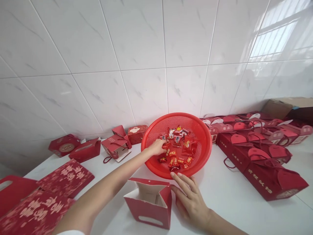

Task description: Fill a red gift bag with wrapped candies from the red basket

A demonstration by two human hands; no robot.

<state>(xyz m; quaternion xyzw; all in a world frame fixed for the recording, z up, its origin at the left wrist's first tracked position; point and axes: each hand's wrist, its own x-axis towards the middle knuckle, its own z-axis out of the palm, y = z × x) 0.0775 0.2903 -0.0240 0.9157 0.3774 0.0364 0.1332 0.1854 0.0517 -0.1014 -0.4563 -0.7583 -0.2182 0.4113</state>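
A round red mesh basket [204, 130] stands on the white counter and holds several red wrapped candies [179, 147]. My left hand [157, 147] reaches into the basket's left side, fingers pinched on a red candy. In front of the basket an open red gift box [150, 202] stands upright with its top flaps spread. My right hand [189, 195] rests against the box's right side, fingers stretched towards the basket's near rim.
Several closed red gift boxes [259, 153] are packed in rows at the right. Flat red boxes [65, 178] lie at the left, folded ones [116, 145] near the tiled wall. A cardboard carton [283, 106] sits at the far right.
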